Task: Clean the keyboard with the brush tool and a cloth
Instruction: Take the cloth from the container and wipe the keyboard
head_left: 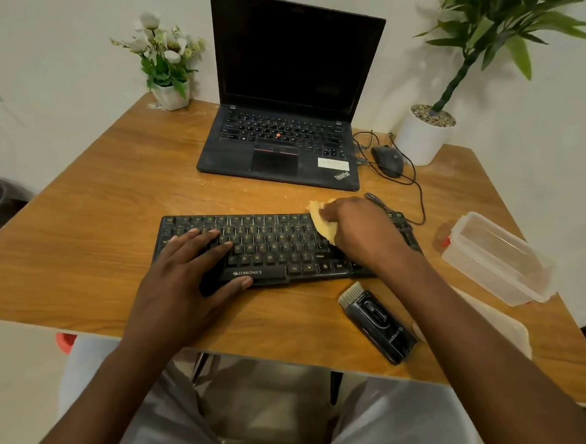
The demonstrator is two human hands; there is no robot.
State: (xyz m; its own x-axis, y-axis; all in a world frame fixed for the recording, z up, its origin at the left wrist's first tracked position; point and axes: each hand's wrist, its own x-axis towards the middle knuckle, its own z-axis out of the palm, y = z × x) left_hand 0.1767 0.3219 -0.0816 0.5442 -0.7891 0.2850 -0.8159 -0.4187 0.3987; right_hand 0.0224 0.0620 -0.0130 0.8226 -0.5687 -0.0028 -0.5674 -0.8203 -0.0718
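The right hand (360, 226) presses a crumpled yellow cloth (322, 220) onto the right side of the flat black plastic keyboard (269, 248), mid-counter. The left hand (193, 263) lies flat, steadying its left end. Wiping looks underway; the black bristled brush tool (376, 321) lies unused near the counter's front edge.

Left hand (192, 267) flat — right hand (361, 231) curled.

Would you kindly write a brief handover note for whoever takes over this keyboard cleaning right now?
Left hand: flat on the left half of the keyboard, steadying it.
Right hand: holds the yellow cloth against the keys toward the right end.
Brush tool: lies unheld on the table, near the keyboard's front right corner.
Done: cloth is on the keys; whether brushing happened cannot be told.
Left: wipe the remaining keys.
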